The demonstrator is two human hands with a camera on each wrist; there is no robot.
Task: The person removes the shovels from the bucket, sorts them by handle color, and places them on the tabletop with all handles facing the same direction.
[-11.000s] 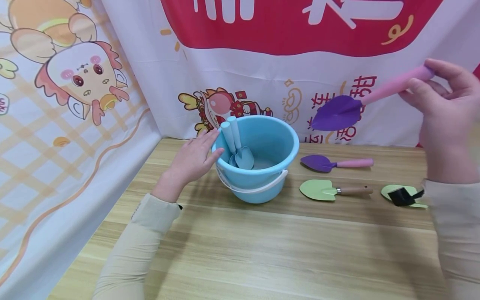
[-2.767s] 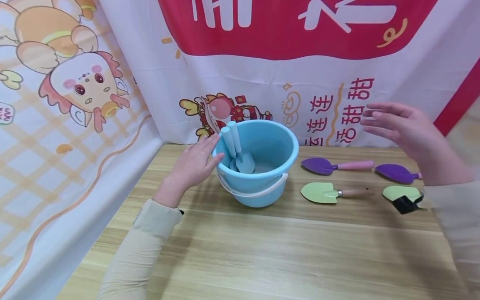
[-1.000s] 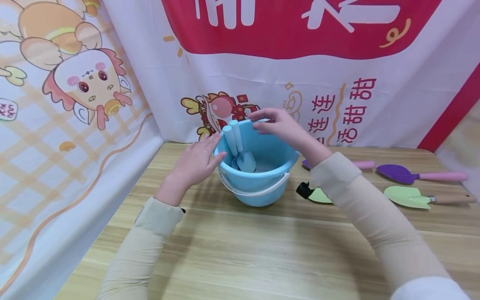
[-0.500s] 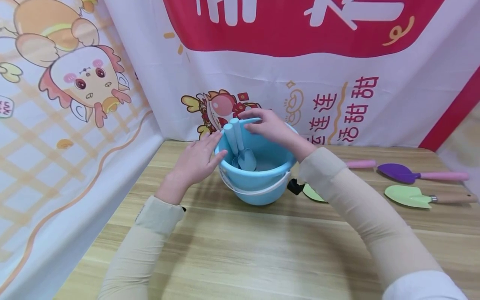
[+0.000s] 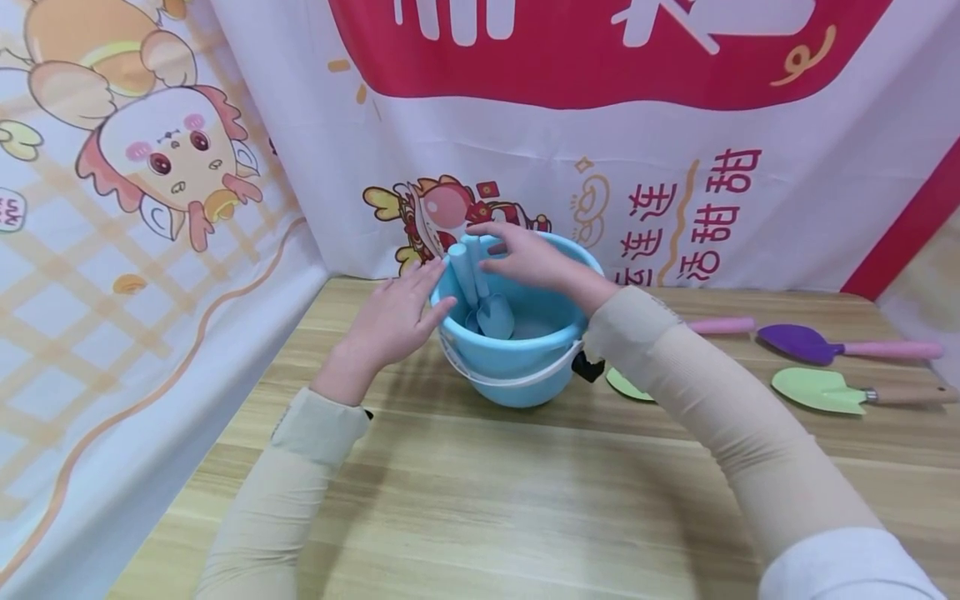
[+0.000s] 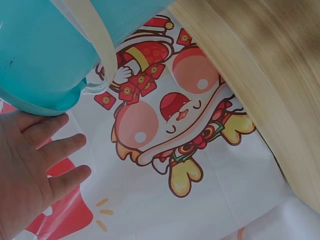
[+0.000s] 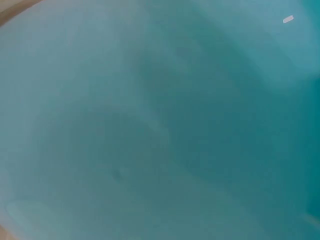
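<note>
A light blue bucket [image 5: 517,367] with a white handle stands on the wooden table against the cloth. Inside it, two light blue trowels lean on the left wall, a front trowel [image 5: 460,271] and a rear trowel [image 5: 495,317]. My left hand [image 5: 393,321] rests on the bucket's left rim with its fingers straight; the left wrist view shows the fingers spread beside the rim. Over the bucket, my right hand [image 5: 532,258] has its fingers and thumb about the rear trowel's handle top, no firm grip visible. Blurred bucket wall fills the right wrist view.
To the right lie a purple trowel [image 5: 798,343] with a pink handle and a green trowel [image 5: 821,392] with a wooden handle. Another pink handle [image 5: 723,326] and green blade [image 5: 628,385] are partly hidden by the right sleeve. Printed cloth [image 5: 480,133] hangs behind.
The purple trowel held earlier was laid down on the table's right. My right hand then moved left over the bucket to the blue trowel handles. My left hand stays at the rim.
</note>
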